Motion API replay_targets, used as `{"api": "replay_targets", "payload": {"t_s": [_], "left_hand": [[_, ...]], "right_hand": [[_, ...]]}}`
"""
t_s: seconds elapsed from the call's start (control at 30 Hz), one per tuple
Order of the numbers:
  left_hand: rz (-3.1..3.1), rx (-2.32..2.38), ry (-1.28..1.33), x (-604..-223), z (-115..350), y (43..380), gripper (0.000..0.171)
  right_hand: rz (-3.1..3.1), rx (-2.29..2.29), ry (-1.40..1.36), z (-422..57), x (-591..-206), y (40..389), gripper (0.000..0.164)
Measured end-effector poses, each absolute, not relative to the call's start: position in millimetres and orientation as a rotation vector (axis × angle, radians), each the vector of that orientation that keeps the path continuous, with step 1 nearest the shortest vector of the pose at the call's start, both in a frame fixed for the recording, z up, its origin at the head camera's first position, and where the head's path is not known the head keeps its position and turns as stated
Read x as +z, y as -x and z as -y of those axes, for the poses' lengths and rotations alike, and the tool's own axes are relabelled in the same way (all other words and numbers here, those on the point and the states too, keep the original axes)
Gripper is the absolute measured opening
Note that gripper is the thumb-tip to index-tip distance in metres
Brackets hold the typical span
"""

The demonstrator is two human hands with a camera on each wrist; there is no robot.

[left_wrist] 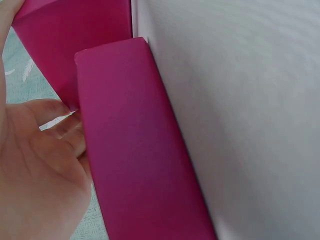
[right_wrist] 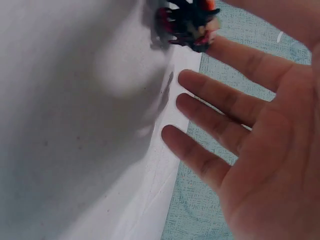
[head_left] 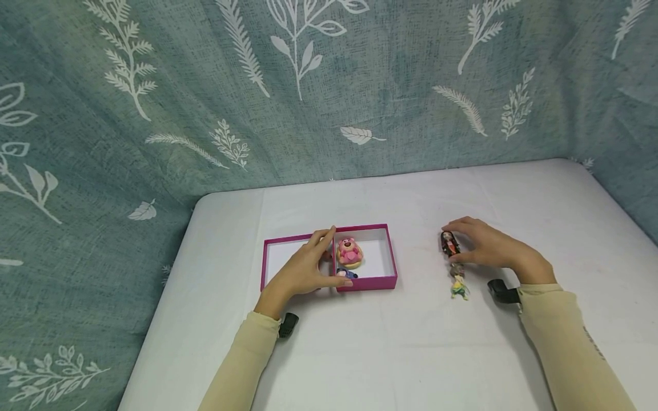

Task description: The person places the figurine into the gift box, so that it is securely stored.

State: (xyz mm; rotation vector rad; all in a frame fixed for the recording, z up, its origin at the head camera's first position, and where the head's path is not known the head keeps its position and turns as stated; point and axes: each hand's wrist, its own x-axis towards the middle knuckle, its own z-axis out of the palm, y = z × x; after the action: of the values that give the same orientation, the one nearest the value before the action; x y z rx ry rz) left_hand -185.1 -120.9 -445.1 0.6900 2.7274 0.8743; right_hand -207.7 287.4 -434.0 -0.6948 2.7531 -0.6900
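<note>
My left hand [head_left: 303, 269] spans the left side of a magenta-rimmed box [head_left: 377, 283], thumb at its front wall and fingers at its back left corner. Inside that box lie a pink bear figurine [head_left: 349, 253] and, in front of it, a small blue figurine [head_left: 346, 274] partly hidden by the thumb. Farther right, the thumb and index finger of my right hand [head_left: 488, 246] pinch a dark-haired doll figurine [head_left: 449, 244] at its two ends. In the right wrist view the other fingers [right_wrist: 215, 125] spread away from it.
Left of the box, partly under my left forearm, is a second magenta-rimmed tray [head_left: 283, 257] with a white inside. A yellow-and-green figurine [head_left: 458, 283] lies just in front of the dark-haired one. Behind the white table [head_left: 411, 348] hangs a green leaf-patterned cloth [head_left: 401, 103].
</note>
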Motion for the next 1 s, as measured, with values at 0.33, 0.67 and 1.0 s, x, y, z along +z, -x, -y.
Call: {"api": "replay_targets", "payload": {"t_s": [0.33,0.67,1.0], "left_hand": [[-2.727,0.878,-0.682,-444.8,120.3,185.0,0.117],[-2.727,0.878,-0.676,-445.4,120.5,185.0,0.117],[-2.727,0.876,-0.681,-446.4,120.7,185.3,0.117]], "right_hand": [[-2.793,-0.71,0.71,-285.6,-430.1,207.3,0.07],[-2.795,-0.73,0.721,-283.5,-428.2,206.9,0.07],[-2.772,-0.768,0.727,-280.7,-424.5,204.9,0.071]]}}
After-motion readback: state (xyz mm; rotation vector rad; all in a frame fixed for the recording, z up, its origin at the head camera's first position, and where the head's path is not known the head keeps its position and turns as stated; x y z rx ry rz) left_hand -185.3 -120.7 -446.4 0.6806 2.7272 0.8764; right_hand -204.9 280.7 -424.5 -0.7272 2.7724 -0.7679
